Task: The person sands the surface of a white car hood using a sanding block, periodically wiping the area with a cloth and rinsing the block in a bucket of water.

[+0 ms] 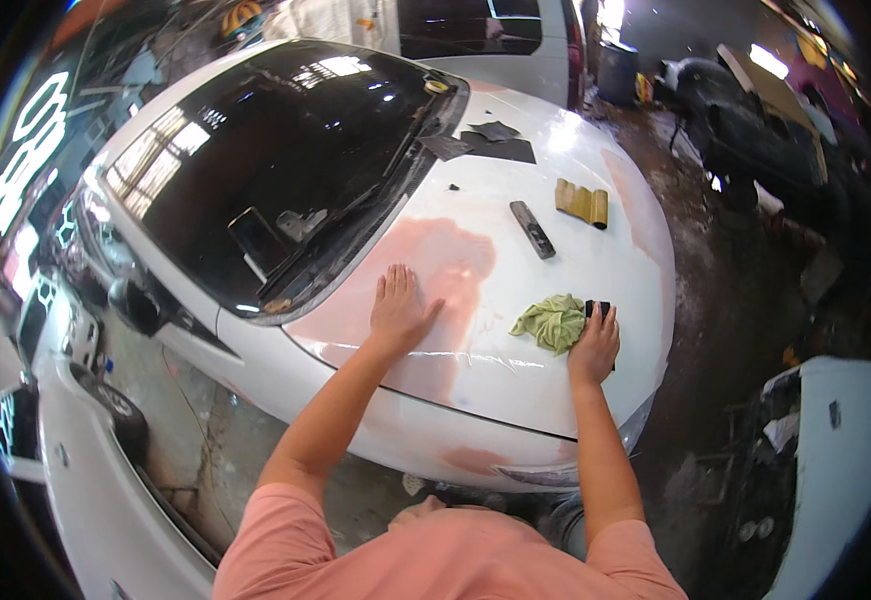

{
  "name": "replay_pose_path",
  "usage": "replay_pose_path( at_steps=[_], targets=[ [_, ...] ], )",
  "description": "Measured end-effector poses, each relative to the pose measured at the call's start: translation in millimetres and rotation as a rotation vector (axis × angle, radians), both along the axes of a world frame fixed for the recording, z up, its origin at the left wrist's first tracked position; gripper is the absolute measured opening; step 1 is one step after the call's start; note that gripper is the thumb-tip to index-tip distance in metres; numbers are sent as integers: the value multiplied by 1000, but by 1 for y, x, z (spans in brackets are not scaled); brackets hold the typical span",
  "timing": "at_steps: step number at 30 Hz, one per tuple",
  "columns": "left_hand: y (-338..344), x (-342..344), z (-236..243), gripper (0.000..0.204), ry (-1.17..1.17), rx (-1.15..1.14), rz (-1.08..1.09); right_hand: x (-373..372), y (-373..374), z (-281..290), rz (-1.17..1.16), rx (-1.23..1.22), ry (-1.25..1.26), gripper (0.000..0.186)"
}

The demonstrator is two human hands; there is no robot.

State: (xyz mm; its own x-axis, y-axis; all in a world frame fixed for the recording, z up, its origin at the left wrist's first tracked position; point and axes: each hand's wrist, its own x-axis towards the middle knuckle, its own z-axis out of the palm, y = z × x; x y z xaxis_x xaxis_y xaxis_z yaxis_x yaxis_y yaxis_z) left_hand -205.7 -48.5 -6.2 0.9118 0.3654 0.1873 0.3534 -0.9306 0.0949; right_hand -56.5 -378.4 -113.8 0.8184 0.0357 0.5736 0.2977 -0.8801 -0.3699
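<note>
A person in a salmon shirt (456, 555) leans over the white hood (501, 390) of a car, seen from above. The left hand (404, 312) lies flat on a large pink patch (464, 250) near the windshield (276, 150) — its fingers straight and side by side, its thumb held apart. The right hand (596, 350), toward the front of the hood, is closed over a small black block (599, 306), whose far end shows past the fingers. A crumpled green cloth (552, 324) lies just left of that hand. Farther up the hood are a long dark gray block (533, 230), a curled yellow-brown sheet (583, 204) and — close to the windshield — several dark sheets (501, 148), some overlapping.
</note>
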Motion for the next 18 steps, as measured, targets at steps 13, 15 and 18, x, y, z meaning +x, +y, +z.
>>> replay_pose_path(
  at_steps=[13,15,18],
  targets=[
    [25,171,-12,98,-59,43,252,-2,1,8,-27,-77,78,44],
    [12,156,-15,97,-66,42,214,-2,2,8,-24,-71,77,44],
    [-12,136,-24,96,-76,28,161,-1,4,6,-33,-82,74,44]
  ],
)
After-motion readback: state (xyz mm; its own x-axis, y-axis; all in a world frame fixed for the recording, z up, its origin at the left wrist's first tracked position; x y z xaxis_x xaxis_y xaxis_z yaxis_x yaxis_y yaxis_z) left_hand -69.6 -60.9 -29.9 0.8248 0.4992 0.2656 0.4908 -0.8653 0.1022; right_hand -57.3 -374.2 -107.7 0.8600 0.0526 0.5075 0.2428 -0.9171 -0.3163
